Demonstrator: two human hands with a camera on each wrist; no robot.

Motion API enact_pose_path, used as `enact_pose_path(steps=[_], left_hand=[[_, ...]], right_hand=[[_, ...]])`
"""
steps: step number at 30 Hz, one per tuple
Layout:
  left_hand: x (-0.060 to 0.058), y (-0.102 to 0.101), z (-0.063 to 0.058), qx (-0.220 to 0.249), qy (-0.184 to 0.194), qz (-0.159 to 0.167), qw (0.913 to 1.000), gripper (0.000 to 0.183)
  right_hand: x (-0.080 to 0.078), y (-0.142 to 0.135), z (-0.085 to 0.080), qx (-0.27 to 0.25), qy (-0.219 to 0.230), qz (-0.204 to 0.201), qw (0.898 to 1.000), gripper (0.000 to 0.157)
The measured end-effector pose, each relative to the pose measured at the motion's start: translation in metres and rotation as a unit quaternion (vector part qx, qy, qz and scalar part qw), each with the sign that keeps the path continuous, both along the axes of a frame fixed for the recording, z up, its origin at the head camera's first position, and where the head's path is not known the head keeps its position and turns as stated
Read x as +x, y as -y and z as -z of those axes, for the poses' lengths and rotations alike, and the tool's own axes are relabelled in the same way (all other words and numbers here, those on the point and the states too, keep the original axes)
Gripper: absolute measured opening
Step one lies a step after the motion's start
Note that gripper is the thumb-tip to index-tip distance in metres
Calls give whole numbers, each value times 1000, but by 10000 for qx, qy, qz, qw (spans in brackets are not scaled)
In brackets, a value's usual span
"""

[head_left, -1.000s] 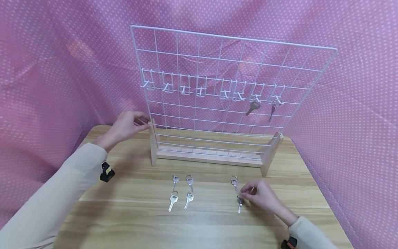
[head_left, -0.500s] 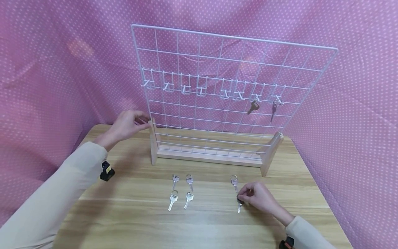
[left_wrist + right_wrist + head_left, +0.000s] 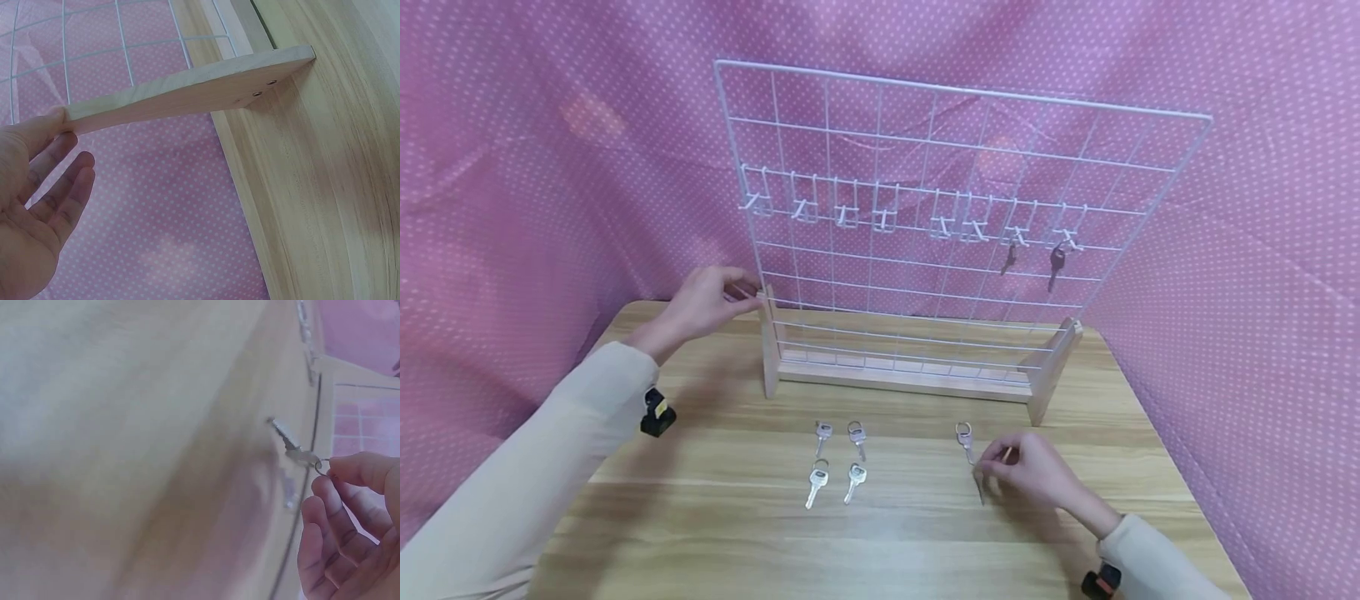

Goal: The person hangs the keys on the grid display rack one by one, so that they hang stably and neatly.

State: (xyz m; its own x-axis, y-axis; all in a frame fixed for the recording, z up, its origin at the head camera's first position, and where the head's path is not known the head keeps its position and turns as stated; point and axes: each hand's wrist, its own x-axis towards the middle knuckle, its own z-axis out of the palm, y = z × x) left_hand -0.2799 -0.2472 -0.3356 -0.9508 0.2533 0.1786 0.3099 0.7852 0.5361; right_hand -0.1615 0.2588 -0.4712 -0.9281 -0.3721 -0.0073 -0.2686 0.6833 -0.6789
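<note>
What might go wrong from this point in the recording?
The right hand seems to pinch the key only by its thin ring, so the key might swing or slip loose.
Another key lies close to that hand and could get nudged.
The left hand pinches the wooden upright of the rack; a push there might sway the hanging keys.

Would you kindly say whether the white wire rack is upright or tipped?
Upright: both pale wooden supports stand on the wooden table, and the grid rises above them.
</note>
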Motion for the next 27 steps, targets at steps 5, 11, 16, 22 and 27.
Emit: enact_pose_path(steps=[5, 11, 16, 22, 27], left_hand=[[0, 1, 0, 64, 34, 18, 10000, 30], [0, 1, -1, 110, 40, 48, 9999, 31], [0, 2, 0, 130, 22, 48, 9999, 31], [-1, 1, 1, 128, 1, 41, 9999, 30], [-1, 0, 0, 137, 4, 49, 9999, 30]], right_hand=[[-6, -1, -21, 4, -248, -100, 9996, 6], [-14, 4, -53, 7, -619, -219, 9978, 8], [-21, 9, -86, 191, -1021, -216, 9944, 11], [-26, 13, -123, 224, -1466, -207, 9887, 8], [-27, 20, -152, 165, -1857, -337, 9819, 9]])
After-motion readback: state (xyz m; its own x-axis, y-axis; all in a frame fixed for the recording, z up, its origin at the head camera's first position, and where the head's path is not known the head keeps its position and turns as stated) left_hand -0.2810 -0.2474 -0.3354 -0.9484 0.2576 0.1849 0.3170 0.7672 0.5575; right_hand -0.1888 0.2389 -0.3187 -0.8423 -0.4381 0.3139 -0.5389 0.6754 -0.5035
